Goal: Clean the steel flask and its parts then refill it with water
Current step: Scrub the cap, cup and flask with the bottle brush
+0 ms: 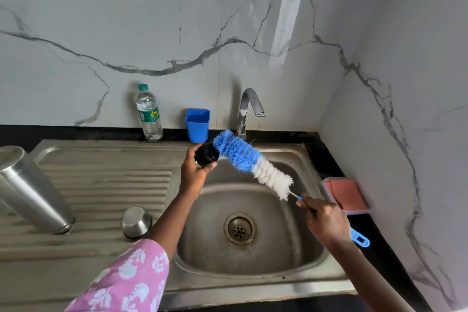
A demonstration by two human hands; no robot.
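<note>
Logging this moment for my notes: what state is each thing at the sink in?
steel flask: upside down on the drainboard, uncapped
steel cup: upside down on the drainboard
black lid: held in left hand
bottle brush: gripped by right hand, bristles beside the lid
tap: no water visible
plastic bottle: upright, capped

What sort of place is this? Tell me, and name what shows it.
Most likely a home kitchen, at the wash-up corner. A steel sink with a ribbed draining board is set in a dark counter, a tap stands behind the basin, and marble-look panels cover the walls.
</note>
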